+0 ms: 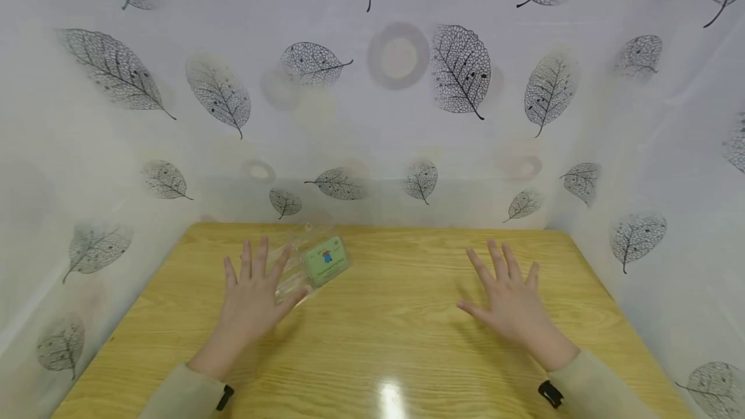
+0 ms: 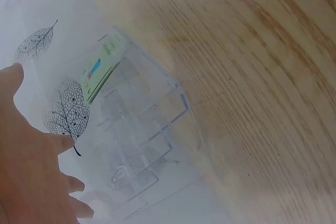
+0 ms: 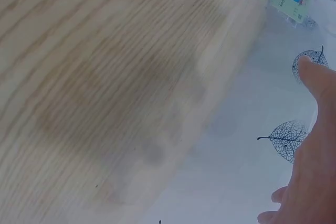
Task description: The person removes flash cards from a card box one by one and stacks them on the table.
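Pre-grab stage, I reckon: left hand [image 1: 250, 299] and right hand [image 1: 515, 302] spread, gripping nothing. Clear plastic case [image 2: 152, 116] with green Thanksgiving Day cards [image 1: 328, 262] sits just beside the left; next move probably needs a pinch there.

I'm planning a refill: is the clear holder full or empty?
Partly filled: green cards sit at one end of the clear holder; the rest looks bare.

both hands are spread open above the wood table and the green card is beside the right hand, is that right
Not quite: in the head view, the green card is beside the left hand, not the right hand. Both hands are spread open above the wood table.
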